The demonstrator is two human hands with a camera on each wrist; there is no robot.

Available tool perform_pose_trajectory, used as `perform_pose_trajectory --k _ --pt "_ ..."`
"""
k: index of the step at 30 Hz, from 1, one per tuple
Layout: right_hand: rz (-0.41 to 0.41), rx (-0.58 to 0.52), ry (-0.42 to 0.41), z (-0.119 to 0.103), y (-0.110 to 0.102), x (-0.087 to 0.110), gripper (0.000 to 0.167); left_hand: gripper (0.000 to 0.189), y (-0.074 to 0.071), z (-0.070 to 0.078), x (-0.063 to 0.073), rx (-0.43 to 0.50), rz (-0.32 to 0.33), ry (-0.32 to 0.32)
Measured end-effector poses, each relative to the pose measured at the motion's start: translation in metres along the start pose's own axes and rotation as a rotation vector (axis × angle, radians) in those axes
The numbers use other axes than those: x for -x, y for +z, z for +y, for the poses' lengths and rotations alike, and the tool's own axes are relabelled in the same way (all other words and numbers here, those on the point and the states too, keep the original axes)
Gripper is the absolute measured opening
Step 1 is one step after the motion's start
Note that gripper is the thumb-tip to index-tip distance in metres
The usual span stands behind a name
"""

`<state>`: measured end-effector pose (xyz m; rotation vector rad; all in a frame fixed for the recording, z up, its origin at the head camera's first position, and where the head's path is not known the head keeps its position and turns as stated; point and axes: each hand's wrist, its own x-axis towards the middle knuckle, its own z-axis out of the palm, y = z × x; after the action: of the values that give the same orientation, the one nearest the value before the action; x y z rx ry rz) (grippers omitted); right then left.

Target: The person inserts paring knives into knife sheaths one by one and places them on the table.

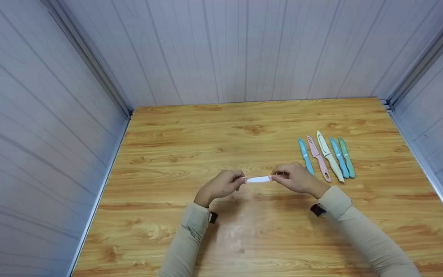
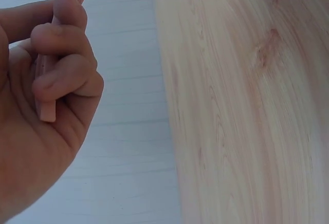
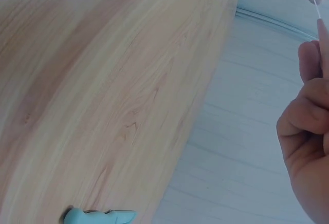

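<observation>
Above the middle of the table, both hands hold a small pink knife with a white blade. My right hand pinches its pink handle at the blade's right end. In my left hand, curled fingers hold a slim pink piece that looks like the knife's sheath, at the blade's left end. White blade shows between the two hands, edge-on in the right wrist view. The fingers hide most of both pink parts.
Right of my right hand, several knives lie side by side on the wooden table: light blue, pink, cream, blue and green. Panelled walls close off the back and sides.
</observation>
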<state>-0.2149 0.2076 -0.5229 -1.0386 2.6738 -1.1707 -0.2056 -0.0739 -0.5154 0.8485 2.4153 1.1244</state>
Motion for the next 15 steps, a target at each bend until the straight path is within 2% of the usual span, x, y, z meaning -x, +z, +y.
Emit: perform_pose_trajectory --k 7,15 --pt "0.007 0.001 -0.004 -0.0027 -0.0008 -0.0006 0.016 0.022 0.0026 0.0031 -0.0012 -0.032 0.013 0.035" --pt "-0.007 0.018 -0.048 -0.0014 0.0019 -0.0014 0.018 0.021 0.0045 0.0031 -0.0031 -0.041 0.026 0.027"
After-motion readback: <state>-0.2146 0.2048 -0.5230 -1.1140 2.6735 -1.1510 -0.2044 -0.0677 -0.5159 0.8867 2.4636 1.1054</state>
